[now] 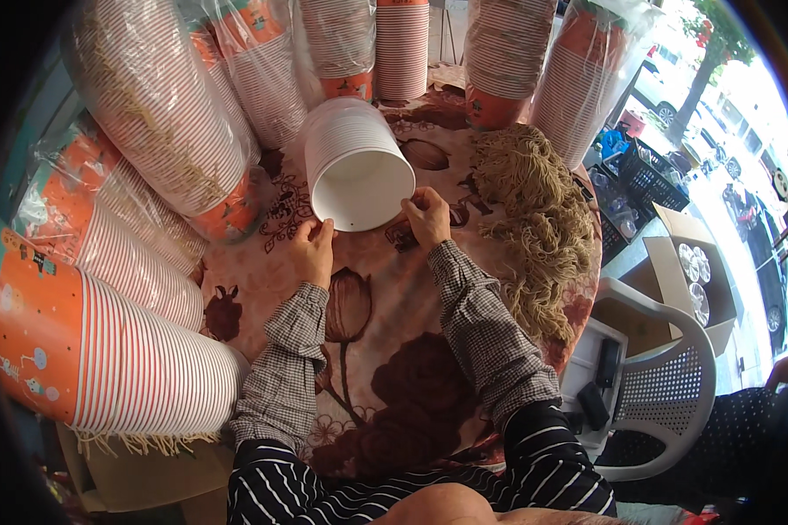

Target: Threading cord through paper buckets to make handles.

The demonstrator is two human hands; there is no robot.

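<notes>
In the head view, the only one I am following from here, two bare hands are grasping a white tub [350, 144] that is lying on its side, its round open mouth facing back toward the wearer. The left hand [313, 254] is pinching the lower-left edge of the rim between thumb and fingers; the right hand [429, 220] is pinching the right edge, a little higher. Ridges behind the rim are suggesting several tubs nested together, though I cannot tell how many. Beneath the grip, a flowered tablecloth [403, 306] is spreading in pinks and browns. Right of the grip, a heap of tan strings [534, 210] is lying loose, apart from the fingers. Left of the grip and nearer the wearer, a tall stack of orange-and-white tubs [158, 354] is leaning over; beyond the grip, plastic-wrapped stacks [503, 57] are standing along the far side. I am judging the step in hand to be steadying the tub by its mouth. To my mind, any next move is calling for an even, gentle pinch on both sides, so the rim is not bending.
</notes>
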